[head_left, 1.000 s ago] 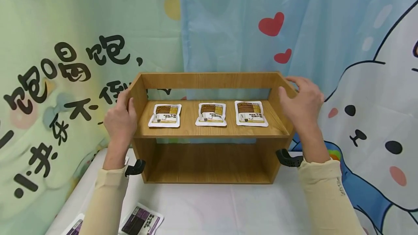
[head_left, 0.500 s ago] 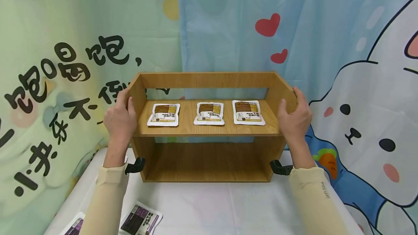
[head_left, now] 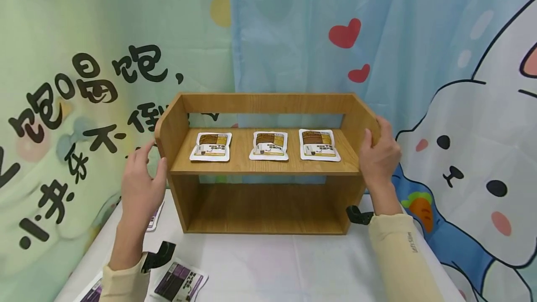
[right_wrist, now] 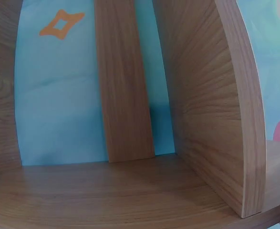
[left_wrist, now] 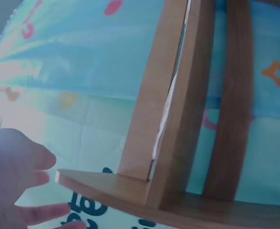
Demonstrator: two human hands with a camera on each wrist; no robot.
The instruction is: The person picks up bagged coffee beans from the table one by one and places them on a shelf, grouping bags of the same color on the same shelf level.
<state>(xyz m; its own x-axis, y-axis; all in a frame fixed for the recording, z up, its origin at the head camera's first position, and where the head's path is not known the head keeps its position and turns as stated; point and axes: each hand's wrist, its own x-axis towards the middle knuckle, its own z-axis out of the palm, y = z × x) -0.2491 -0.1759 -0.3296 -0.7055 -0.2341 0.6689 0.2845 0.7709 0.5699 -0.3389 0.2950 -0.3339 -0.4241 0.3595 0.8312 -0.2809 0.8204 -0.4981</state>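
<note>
Wooden two-tier shelf stands upright on the white table, its front facing the person and its back rail on the far side, near the printed curtain. The right hand grips the right side panel, fingers curled round its outer edge and thumb against the near face; that grip probably steadies the shelf, since the panel's thin edge makes an easy handhold. The left hand is just beside the left side panel, its fingers spread and holding nothing; the left wrist view shows a small gap between them and the wood.

On the upper board lie three brown-and-gold packets, left, middle and right, flat, label up and apart from one another. Such soft-looking pouches would likely not stand unaided, and the spacing seems meant to leave each label readable. A purple-and-black packet lies on the near left of the table, outside the shelf. Another purple packet is cut off by the left sleeve and the view's edge.
</note>
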